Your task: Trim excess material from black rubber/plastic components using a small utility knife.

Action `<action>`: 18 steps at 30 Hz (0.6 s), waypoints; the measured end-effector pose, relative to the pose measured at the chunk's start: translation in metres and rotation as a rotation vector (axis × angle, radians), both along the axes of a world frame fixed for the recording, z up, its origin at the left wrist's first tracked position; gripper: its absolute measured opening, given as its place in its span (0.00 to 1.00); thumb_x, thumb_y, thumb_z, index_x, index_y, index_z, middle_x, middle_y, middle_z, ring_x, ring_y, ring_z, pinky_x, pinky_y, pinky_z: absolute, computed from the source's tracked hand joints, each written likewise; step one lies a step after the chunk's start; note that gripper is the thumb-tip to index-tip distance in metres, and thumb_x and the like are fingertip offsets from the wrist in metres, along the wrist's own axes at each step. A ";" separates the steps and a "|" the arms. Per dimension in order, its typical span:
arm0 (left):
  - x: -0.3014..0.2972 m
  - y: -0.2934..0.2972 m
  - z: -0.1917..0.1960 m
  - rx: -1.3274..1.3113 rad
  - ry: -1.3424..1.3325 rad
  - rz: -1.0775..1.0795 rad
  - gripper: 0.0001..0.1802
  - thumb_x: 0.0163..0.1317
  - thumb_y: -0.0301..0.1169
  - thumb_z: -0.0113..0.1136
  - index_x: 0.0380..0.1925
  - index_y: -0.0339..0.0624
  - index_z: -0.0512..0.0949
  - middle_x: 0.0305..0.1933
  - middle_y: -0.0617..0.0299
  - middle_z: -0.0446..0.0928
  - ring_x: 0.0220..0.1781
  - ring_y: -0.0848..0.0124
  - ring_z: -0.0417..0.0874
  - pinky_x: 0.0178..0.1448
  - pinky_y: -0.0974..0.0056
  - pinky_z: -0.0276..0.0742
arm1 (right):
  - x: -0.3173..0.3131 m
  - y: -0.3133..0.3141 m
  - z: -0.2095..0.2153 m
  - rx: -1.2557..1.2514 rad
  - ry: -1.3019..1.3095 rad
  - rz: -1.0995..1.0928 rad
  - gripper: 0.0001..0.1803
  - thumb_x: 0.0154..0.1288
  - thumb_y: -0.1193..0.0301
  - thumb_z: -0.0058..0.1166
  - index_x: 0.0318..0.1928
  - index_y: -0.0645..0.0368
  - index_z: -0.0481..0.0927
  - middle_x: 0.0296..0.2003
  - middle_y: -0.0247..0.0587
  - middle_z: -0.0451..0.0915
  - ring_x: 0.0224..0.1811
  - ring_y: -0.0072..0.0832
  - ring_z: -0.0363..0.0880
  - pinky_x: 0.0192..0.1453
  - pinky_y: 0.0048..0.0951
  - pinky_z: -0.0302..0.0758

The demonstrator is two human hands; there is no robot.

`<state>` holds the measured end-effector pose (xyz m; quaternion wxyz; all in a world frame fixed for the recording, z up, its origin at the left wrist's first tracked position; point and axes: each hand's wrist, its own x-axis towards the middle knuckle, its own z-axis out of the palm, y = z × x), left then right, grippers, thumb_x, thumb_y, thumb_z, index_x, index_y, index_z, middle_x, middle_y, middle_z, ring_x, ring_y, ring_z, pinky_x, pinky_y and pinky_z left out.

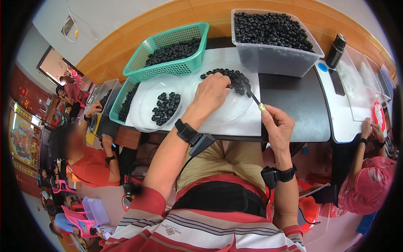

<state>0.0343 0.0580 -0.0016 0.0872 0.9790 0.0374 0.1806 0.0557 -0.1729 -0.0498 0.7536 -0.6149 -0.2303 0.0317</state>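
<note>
My right hand (277,122) is closed round the yellow-green grip of a slim dark pointed tool (253,97); its exact kind is unclear. The tool's tip reaches into a loose pile of small black ring-shaped parts (238,80) on a clear round tray (222,112). At the pile's near left side, my left hand (213,91) is bent over with its fingers curled together. What its fingertips pinch, if anything, is hidden. To its left, more black ring-shaped parts (166,110) lie in a second clear round tray (138,110).
Behind the trays stand a green mesh basket (140,72) and a clear plastic bin (273,59), both holding black parts. A smaller green basket (114,110) is at left. A dark bottle (336,51) and a phone (336,82) are at right. Other people sit on both sides.
</note>
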 end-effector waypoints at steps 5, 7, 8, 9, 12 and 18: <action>-0.020 -0.012 0.015 -0.500 -0.037 -0.014 0.12 0.54 0.28 0.67 0.38 0.37 0.81 0.35 0.54 0.83 0.36 0.63 0.84 0.43 0.63 0.78 | 0.000 0.001 -0.001 -0.014 -0.024 -0.017 0.15 0.65 0.69 0.63 0.46 0.67 0.83 0.32 0.30 0.81 0.33 0.14 0.73 0.38 0.17 0.69; -0.029 -0.016 0.020 -0.623 -0.032 -0.030 0.12 0.55 0.27 0.67 0.39 0.36 0.81 0.35 0.57 0.83 0.36 0.68 0.84 0.43 0.66 0.78 | 0.000 0.001 0.000 -0.010 -0.033 -0.016 0.15 0.65 0.69 0.63 0.46 0.67 0.83 0.32 0.30 0.81 0.33 0.14 0.73 0.38 0.16 0.69; -0.032 -0.017 0.021 -0.742 -0.025 -0.047 0.12 0.57 0.27 0.67 0.41 0.36 0.82 0.35 0.59 0.83 0.37 0.73 0.83 0.42 0.69 0.78 | 0.000 0.001 0.001 -0.004 -0.019 -0.017 0.15 0.65 0.69 0.63 0.46 0.67 0.83 0.32 0.30 0.81 0.32 0.14 0.73 0.38 0.16 0.69; -0.035 -0.016 0.020 -0.744 -0.029 -0.044 0.12 0.57 0.27 0.67 0.41 0.36 0.82 0.35 0.59 0.83 0.37 0.73 0.83 0.42 0.69 0.78 | -0.001 0.001 0.001 0.002 -0.006 -0.015 0.15 0.65 0.69 0.63 0.46 0.67 0.83 0.31 0.30 0.81 0.32 0.14 0.73 0.38 0.16 0.69; -0.041 -0.014 0.017 -0.981 -0.072 -0.179 0.12 0.58 0.25 0.67 0.42 0.34 0.82 0.36 0.62 0.82 0.39 0.77 0.83 0.43 0.71 0.78 | -0.002 0.001 0.002 0.002 -0.014 -0.005 0.15 0.65 0.69 0.63 0.46 0.67 0.83 0.32 0.30 0.81 0.32 0.14 0.73 0.37 0.16 0.69; -0.056 -0.021 0.015 -1.483 -0.051 -0.228 0.13 0.61 0.24 0.65 0.46 0.33 0.80 0.37 0.59 0.82 0.38 0.72 0.84 0.47 0.67 0.83 | -0.014 0.003 0.006 -0.001 -0.012 0.039 0.14 0.64 0.69 0.63 0.46 0.67 0.83 0.32 0.30 0.81 0.33 0.13 0.73 0.37 0.16 0.69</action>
